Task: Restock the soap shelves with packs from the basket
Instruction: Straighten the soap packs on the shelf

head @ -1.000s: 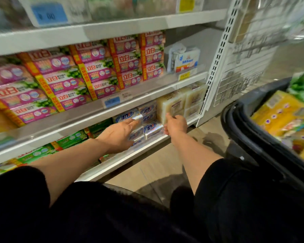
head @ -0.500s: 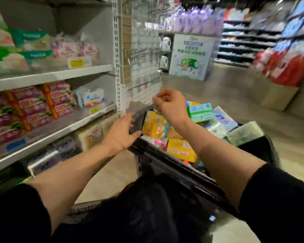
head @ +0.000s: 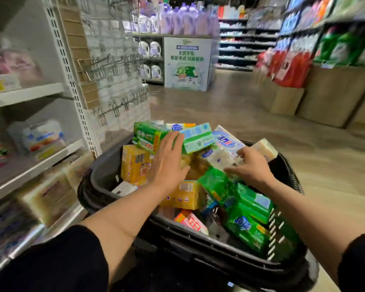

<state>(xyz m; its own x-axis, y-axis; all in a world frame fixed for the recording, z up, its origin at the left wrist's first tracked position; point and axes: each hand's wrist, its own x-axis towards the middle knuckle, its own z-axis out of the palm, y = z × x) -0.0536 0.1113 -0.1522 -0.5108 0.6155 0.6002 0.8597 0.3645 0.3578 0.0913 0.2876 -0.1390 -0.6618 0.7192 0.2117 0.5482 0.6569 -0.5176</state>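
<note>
In the basket (head: 105,175), at twelve o'clock: we have both turned from the shelves (head: 30,165) at nine. Left hand (head: 169,163) flat, fingers spread on packs (head: 188,194); right hand (head: 249,167) curled, seemingly pinching one. Next pick under way.

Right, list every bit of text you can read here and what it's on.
"超能": green soap pack near the basket front.
"立白": pink pack, partly cut off.
"1.8": red hanging sign, uncertain.
Green display board: Chinese lines, too blurred.
Shelf tags and other packs: unreadable.
</note>
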